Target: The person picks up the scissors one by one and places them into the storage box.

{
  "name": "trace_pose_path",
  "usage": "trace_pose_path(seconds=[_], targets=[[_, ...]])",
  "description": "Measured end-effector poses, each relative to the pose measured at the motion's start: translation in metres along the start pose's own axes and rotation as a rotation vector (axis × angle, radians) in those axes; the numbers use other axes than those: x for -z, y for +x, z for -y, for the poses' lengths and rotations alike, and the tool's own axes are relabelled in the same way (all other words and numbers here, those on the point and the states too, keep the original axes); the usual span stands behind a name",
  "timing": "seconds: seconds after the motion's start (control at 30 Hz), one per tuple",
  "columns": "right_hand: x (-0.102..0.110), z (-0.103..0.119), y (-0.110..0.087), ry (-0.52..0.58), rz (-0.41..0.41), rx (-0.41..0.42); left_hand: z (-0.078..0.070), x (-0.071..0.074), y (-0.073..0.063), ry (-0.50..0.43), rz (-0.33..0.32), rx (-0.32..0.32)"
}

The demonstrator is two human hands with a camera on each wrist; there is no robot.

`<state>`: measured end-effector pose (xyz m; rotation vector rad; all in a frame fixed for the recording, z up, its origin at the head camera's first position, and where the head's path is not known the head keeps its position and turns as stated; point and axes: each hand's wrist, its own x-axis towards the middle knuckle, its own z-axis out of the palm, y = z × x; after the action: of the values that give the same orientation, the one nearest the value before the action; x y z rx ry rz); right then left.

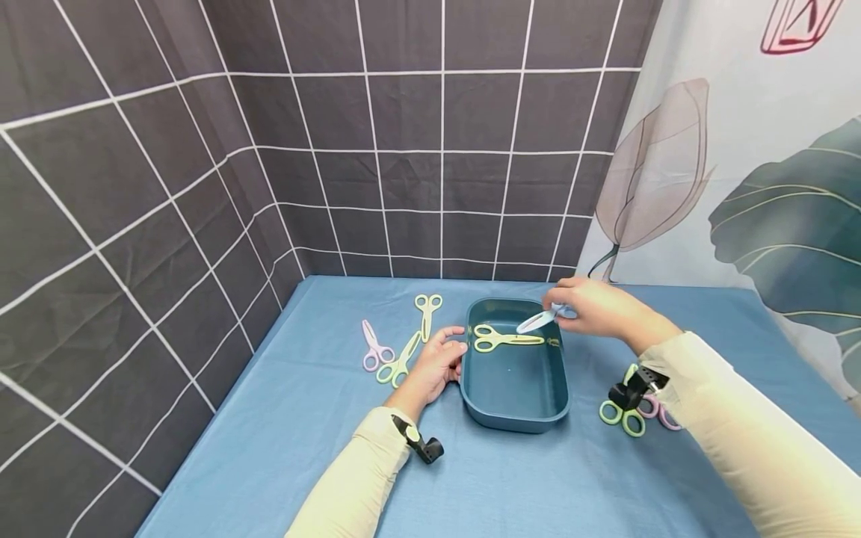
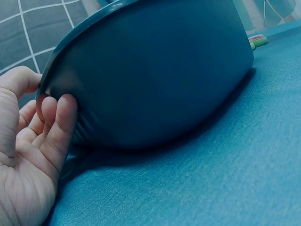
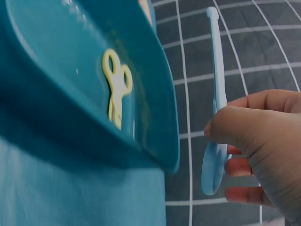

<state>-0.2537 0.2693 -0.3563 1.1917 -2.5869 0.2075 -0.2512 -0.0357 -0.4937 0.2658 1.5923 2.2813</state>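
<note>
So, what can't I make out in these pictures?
Head view: handles of the blue scissors, partly covered by the right hand.
Head view: parts of the green scissors and pink scissors at right, behind the black wrist device and sleeve.
Left wrist view: the inside of the tray, hidden by its outer wall.
Right wrist view: blade tips of the yellow scissors, behind the tray's wall.
</note>
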Motion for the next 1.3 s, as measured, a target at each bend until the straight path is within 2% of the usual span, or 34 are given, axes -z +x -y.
trace_pose_path(seconds=[0.33,0.53,0.83,1.1,1.3], targets=[[-0.019,0.029,0.023,0.096,0.148,-0.099,-0.001,-0.001,-0.001,0.002,0.003,-0.002],[-0.030,0.037,0.029,0.126,0.236,-0.196,0.000,0.000,0.000,-0.008,0.003,-0.003],[-0.048,0.044,0.030,0.045,0.392,-0.338,0.000,0.000,0.000,0.001,0.006,-0.001],[-0.064,0.053,0.030,-0.054,0.406,-0.388,-0.001,0.000,0.000,0.005,0.009,0.001],[-0.071,0.059,0.030,-0.062,0.427,-0.411,-0.001,-0.002,-0.001,0.004,0.004,0.002]])
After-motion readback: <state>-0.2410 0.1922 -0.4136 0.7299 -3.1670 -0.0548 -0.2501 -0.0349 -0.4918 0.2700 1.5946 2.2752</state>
